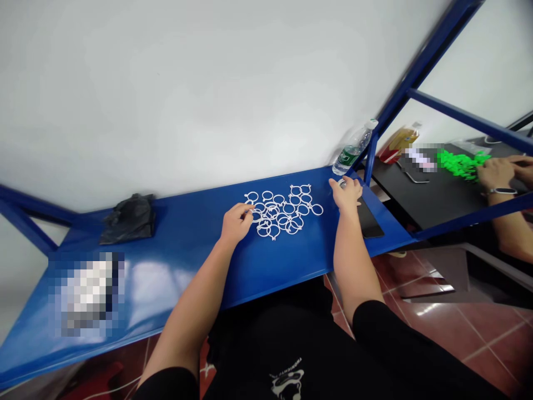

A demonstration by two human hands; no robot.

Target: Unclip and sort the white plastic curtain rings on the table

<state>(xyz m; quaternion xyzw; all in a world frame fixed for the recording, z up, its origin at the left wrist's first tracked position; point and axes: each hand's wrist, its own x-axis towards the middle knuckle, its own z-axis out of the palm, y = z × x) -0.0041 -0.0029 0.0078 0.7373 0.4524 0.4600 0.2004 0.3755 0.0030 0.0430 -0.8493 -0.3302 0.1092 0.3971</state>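
Several white plastic rings (283,211) lie spread in a loose cluster on the blue table (187,244). My left hand (236,221) rests at the cluster's left edge, fingers curled and pinching one ring there. My right hand (346,193) lies to the right of the cluster, fingers closed around a small ring (342,183) near the table's far corner. A black flat phone-like object (370,221) lies just right of my right wrist.
A clear water bottle (353,146) leans at the far right corner against the blue frame post (370,158). A crumpled black bag (129,218) sits at the far left. On the neighbouring black table (437,194) another person's hands (499,173) work beside green parts (460,163).
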